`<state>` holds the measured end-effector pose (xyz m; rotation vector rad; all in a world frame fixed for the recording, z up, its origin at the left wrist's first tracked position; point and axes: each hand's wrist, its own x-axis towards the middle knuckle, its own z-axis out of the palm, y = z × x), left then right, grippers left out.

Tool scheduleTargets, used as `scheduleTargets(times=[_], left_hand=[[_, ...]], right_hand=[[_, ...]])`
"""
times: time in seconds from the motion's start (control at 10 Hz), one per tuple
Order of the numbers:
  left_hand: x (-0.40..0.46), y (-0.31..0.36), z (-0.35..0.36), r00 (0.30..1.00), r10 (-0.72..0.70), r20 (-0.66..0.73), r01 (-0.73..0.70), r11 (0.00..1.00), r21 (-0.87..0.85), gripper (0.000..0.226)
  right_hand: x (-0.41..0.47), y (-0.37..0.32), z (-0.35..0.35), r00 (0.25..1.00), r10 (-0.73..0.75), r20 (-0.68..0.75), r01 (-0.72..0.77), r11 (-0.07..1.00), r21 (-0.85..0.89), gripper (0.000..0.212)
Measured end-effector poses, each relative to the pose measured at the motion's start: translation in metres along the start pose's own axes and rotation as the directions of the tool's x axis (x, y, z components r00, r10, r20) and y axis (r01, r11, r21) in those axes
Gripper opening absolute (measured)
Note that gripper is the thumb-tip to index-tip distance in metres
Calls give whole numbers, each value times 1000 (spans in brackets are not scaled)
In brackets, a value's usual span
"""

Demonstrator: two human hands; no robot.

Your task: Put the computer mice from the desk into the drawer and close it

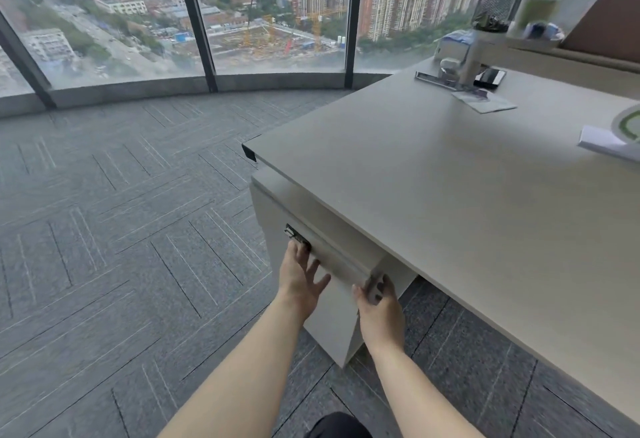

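Under the pale desk top stands a light grey cabinet, and its top drawer front juts slightly forward. My left hand lies flat against the left part of that front, fingers spread, just below a small metal lock. My right hand curls its fingers around the front's right end. The inside of the drawer is hidden by the desk top. I see no computer mouse that I can make out on the desk.
At the far end of the desk stand a black mesh pen holder, a metal clamp base, a flat black device and a leaflet. White paper lies at the right edge. Grey carpet runs to tall windows.
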<state>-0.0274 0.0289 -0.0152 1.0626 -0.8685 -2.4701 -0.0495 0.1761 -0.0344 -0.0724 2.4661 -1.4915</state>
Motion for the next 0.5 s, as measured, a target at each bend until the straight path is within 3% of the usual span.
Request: scheduleTargets(times=[0.1,0.3,0.5], left_hand=[[5,-4,11,1000,7,7,-7,1000,-9,57],[3,-4,9,1000,22,3,-22,998,63,55],[-31,-7,-2,997,73,-37,-58,949,310,48]], right_hand=[[9,0,-5,1000,-9,11,9,1000,0,48],[13,-2,-7,999,-15,31,17,999,-50,58],[-15,-5,-20,999,11,47,-6,994,-107,33]])
